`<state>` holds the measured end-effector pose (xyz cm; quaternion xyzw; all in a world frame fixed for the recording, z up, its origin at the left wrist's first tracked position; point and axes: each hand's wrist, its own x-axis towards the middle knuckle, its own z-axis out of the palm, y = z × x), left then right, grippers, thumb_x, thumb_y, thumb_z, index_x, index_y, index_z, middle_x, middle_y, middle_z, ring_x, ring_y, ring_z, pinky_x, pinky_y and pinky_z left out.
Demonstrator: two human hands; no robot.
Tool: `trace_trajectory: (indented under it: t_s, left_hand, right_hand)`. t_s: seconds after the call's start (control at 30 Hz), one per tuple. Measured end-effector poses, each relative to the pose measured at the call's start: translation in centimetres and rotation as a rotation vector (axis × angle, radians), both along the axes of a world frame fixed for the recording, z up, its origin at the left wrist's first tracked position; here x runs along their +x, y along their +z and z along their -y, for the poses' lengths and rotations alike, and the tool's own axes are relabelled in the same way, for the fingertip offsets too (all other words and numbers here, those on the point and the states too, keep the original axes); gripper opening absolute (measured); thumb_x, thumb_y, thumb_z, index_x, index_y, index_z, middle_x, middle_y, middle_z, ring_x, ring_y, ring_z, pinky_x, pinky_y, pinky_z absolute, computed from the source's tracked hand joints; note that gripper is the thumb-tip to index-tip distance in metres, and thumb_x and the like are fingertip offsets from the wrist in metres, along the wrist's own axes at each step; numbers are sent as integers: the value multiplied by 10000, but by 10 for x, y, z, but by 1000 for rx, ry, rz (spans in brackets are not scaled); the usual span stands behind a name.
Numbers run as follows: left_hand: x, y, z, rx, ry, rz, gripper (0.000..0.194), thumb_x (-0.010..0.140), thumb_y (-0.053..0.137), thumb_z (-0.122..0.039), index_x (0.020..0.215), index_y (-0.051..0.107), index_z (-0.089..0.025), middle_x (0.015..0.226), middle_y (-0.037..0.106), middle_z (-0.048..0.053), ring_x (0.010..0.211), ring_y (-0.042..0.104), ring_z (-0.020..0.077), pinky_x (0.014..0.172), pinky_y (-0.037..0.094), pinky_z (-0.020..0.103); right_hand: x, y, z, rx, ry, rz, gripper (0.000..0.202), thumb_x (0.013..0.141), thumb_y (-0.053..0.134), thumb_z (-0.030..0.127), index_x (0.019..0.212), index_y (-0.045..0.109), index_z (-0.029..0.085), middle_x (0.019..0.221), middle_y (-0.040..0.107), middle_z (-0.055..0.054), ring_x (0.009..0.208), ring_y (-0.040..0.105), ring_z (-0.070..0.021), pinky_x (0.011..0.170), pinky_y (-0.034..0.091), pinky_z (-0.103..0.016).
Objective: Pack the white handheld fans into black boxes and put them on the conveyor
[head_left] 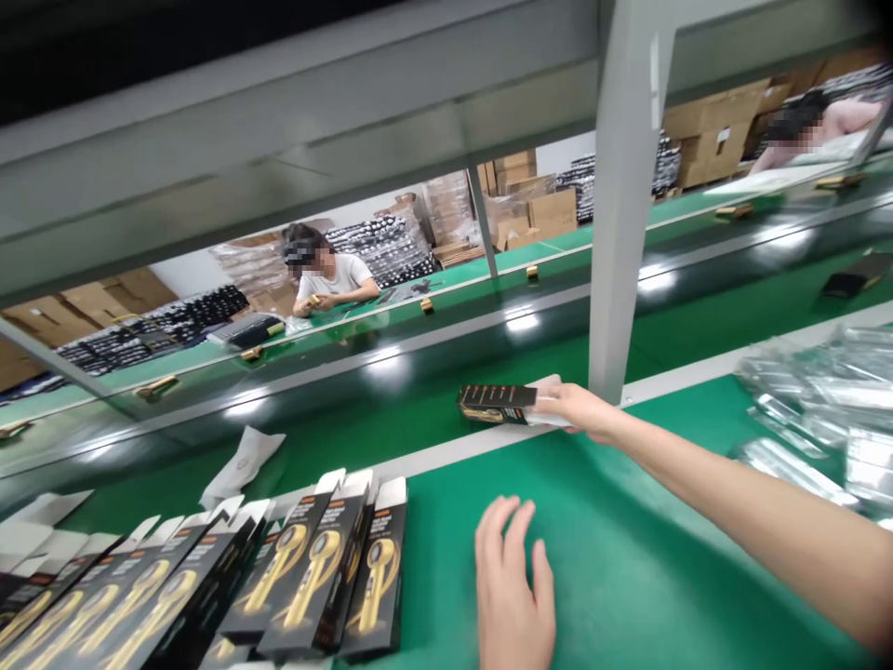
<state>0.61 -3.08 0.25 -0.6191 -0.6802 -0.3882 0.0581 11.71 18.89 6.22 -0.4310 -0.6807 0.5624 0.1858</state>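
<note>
My right hand (pixel 573 409) reaches forward and grips a black printed box (pixel 494 404) by its white-flapped end, over the white edge strip between the table and the conveyor. The box lies on its side, with a golden shower head pictured on it. Over the green table (pixel 628 558) my left hand (pixel 514 582) is open, fingers extended, with nothing in it. Left of that hand stands a black box (pixel 377 572) with its top flap raised, beside a row of similar boxes (pixel 307 558) printed with golden shower heads.
Clear plastic trays (pixel 830 409) are heaped at the right. A grey post (pixel 620 205) rises by the conveyor belt (pixel 411 391). A white paper packet (pixel 244 462) lies behind the boxes. Golden parts (pixel 427 305) rest on the far line, where a co-worker (pixel 341 277) sits.
</note>
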Motion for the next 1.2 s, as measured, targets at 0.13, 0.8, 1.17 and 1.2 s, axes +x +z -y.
trace_trajectory:
  t_s: [0.13,0.8,1.17,1.2]
  left_hand:
    - [-9,-21,-4,1,19,96,250,878,438,-182,1063,601,-226,1098,566,106,1051,551,226,874,511,410]
    - [-29,-12,-19,-320,-57,137,318,873,433,-438,1000,662,-257,1067,642,76,1030,587,264,880,511,484]
    - [-19,-1,-9,-292,-105,201,267,889,428,-362,939,662,-243,987,661,47,979,591,226,889,487,455]
    - [-17,1,-7,-288,-113,206,259,894,425,-340,941,659,-239,980,661,45,973,591,218,885,488,443]
  right_hand:
    - [-41,-7,-44,-19,65,61,230,894,563,345,976,590,131,820,604,-4,616,567,-95,544,493,-238]
    - [175,13,96,804,-194,543,285,907,437,339,862,677,192,894,670,-96,889,584,-271,832,420,-427]
    - [193,-4,72,651,-194,527,471,915,384,406,1302,491,160,1232,596,-142,1080,585,-297,886,466,-426]
    - [181,-2,76,610,-144,470,472,926,366,449,1294,505,188,1253,593,-105,1099,583,-261,896,476,-370]
